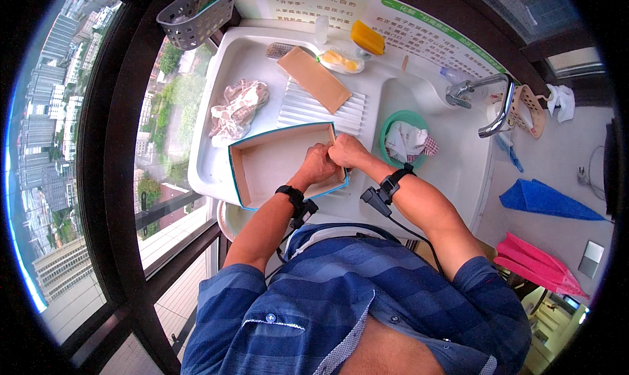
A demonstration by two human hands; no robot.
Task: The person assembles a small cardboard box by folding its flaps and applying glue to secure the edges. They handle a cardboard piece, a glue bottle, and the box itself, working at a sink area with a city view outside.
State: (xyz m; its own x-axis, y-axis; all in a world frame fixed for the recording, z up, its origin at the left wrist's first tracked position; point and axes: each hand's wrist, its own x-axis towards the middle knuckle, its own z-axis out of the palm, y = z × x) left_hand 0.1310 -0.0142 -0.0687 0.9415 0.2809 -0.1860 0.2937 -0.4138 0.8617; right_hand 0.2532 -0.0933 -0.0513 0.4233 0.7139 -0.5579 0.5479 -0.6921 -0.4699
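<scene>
An open cardboard box (262, 162) with a teal outside and a brown inside lies on the white washboard sink top (216, 80). My left hand (317, 165) and my right hand (347, 151) are both closed together at the box's right wall, pinching its edge near the far right corner. Each wrist carries a black band with a small device. A brown cardboard flat piece (314, 78) lies on the ribbed board beyond the box.
A crumpled patterned cloth (237, 109) lies left of the box. A green basin (405, 139) with rags sits in the sink bowl under a metal tap (488, 106). A yellow sponge (367, 37), a soap dish and a grey hanging basket (196, 11) are at the back. Blue and pink cloths lie right.
</scene>
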